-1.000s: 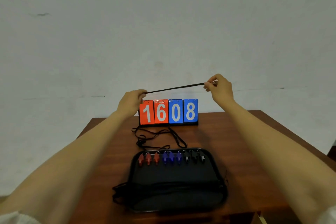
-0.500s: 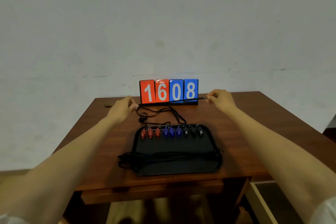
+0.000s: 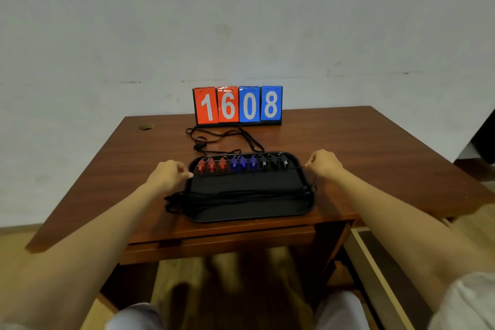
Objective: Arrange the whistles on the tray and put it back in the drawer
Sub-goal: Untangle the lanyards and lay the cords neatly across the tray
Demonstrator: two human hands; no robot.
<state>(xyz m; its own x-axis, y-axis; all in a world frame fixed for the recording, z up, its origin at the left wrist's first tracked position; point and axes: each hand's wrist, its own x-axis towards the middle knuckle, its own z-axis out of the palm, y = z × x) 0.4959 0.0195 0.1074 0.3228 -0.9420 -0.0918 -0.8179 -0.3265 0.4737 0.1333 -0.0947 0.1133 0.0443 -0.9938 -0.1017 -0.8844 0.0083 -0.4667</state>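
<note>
Nine whistles (image 3: 242, 164) sit in a row along the tray's (image 3: 251, 213) 12 o'clock edge: three red, three blue, three black. Tray is at the table's (image 3: 375, 142) 6 o'clock edge. Left hand (image 3: 167, 177) at 9 and right hand (image 3: 325, 166) at 3 each pinch an end of a black lanyard (image 3: 300, 168), taut across the tray, likely to lay it flat. Loose cord (image 3: 222, 139) lies at 12, before the scoreboard (image 3: 237, 105).

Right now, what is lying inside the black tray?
Inside the black tray a row of whistles lies along the far edge: three red, three blue, three black. Dark cords cross the middle; what they cover cannot be seen.
</note>
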